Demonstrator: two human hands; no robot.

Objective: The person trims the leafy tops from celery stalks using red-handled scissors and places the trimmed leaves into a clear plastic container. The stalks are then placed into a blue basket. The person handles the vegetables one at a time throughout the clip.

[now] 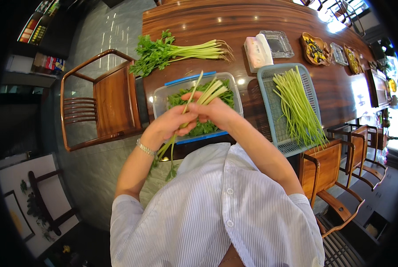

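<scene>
Over a clear plastic container [156, 100] with blue clips, my two hands meet. My left hand [175, 123] is closed on a leafy celery stalk [172, 142], whose leaves hang down towards the floor. My right hand [212, 108] grips several pale celery stalks [212, 91], cut or bare ends pointing away from me. Green celery leaves [207, 128] lie in the container below. Beyond it, a bunch of celery [195, 51] rests on the table, leaves at the left and roots at the right. Leafless thin stalks [295, 106] fill part of a blue-grey plastic basket [264, 100] at the right.
The polished wooden table [199, 20] also holds a tissue pack [257, 51], a clear glass tray [276, 43] and a wooden snack dish [316, 48]. One wooden armchair [114, 100] stands at the left, and several more chairs [324, 163] line the right side.
</scene>
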